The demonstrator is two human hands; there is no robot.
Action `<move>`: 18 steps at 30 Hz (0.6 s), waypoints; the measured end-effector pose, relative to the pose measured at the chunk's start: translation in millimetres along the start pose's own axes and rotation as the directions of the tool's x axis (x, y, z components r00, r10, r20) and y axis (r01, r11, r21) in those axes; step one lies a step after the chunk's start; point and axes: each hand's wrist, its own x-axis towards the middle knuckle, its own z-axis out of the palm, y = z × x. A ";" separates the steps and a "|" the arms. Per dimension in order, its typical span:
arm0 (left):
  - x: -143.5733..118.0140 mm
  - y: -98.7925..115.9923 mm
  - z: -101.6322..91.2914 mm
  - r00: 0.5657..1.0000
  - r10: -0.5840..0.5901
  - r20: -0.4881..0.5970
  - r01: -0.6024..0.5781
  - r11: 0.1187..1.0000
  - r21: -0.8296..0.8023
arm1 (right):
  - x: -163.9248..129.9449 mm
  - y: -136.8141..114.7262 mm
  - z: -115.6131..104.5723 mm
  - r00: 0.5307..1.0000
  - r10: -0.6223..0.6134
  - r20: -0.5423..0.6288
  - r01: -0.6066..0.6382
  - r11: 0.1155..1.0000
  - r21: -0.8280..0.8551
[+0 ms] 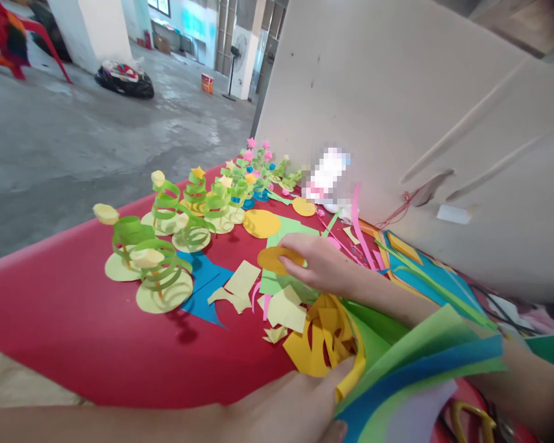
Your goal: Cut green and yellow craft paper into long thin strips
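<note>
My right hand [321,261] pinches the edge of a deep-yellow paper circle [273,261] just above a light-green paper sheet [298,229]. Lower down, my left hand [300,403] is closed on a bundle of coloured paper sheets [410,363] in green, blue and lilac; its fingertips are partly hidden. Cut yellow paper scraps [325,335] curl out beside its thumb. Another yellow paper circle [261,223] lies beyond my right hand. Pale-yellow paper offcuts [243,279] and a blue paper piece [203,289] lie to the left.
Several green paper spirals on round bases [164,289] stand along the left of the red table [96,344]. A blurred-out lit screen [327,175] leans at the back. Gold-handled scissors [473,421] sit at the lower right. Paper sheets [436,280] lie by the grey panel [388,92].
</note>
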 end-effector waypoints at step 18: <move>0.8 6.5 -7.8 0.995 -0.049 0.082 0.053 0.997 -0.052 | 17.1 10.0 4.4 0.993 0.104 0.049 -0.113 0.960 0.255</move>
